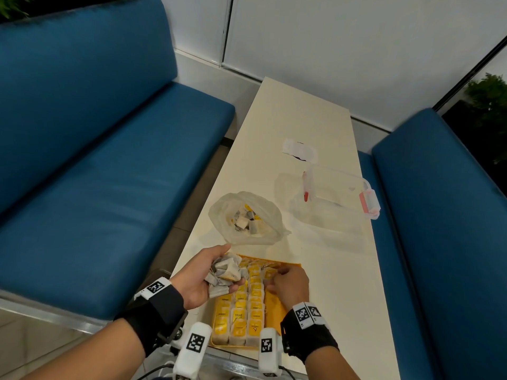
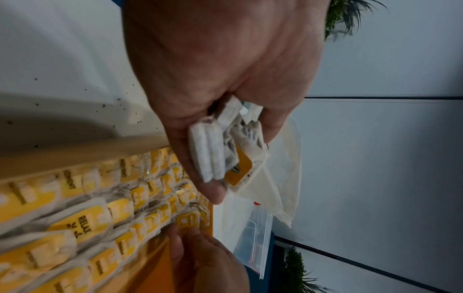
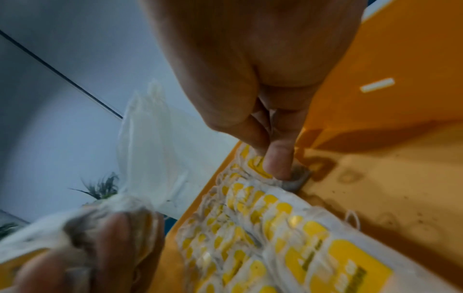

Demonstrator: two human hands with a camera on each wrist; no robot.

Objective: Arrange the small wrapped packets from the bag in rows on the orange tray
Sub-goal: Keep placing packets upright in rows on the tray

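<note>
The orange tray lies at the near end of the table, with rows of yellow-labelled packets filling its left part. My left hand hovers over the tray's far left corner and grips a bunch of packets, seen close up as packets in the left hand. My right hand pinches one packet at the far end of the rightmost row, its fingertip pressing down on it. Beyond the tray, the clear plastic bag lies open with several packets inside.
A clear plastic box with red latches sits on the table to the right of the bag, a white wrapper beyond it. Blue benches flank the table. The tray's right part is bare.
</note>
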